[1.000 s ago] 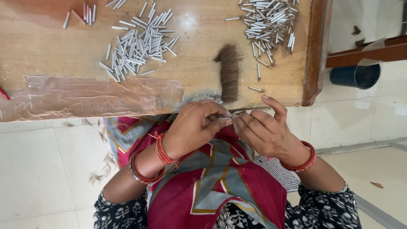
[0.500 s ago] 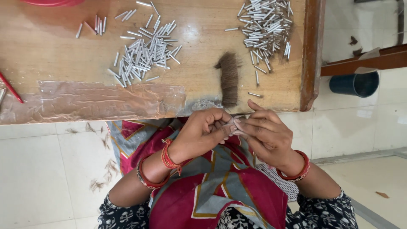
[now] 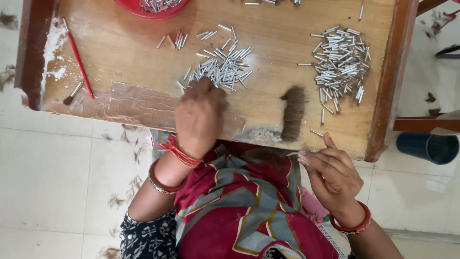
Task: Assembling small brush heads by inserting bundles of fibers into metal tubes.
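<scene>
My left hand (image 3: 199, 117) reaches forward over the wooden table (image 3: 134, 48), and its fingertips rest on the near edge of a loose pile of short metal tubes (image 3: 220, 67). The back of the hand hides the fingers, so any grip is unseen. My right hand (image 3: 330, 175) hovers just off the table's front edge, fingers pinched together on something small and thin that I cannot make out. A dark brown tuft of hair (image 3: 293, 112) lies on the table between the hands. Red bangles circle both wrists.
A second, larger pile of metal tubes (image 3: 340, 62) lies at the right. A red-handled brush (image 3: 76, 60) rests at the left beside white powder. A red bowl (image 3: 153, 8) of tubes stands at the far edge. A dark bucket (image 3: 426, 146) stands on the tiled floor.
The hands, joined near my lap before, have parted. My left hand has moved forward to the tube pile; my right hand stays by the table's edge. The camera has tilted, showing more table.
</scene>
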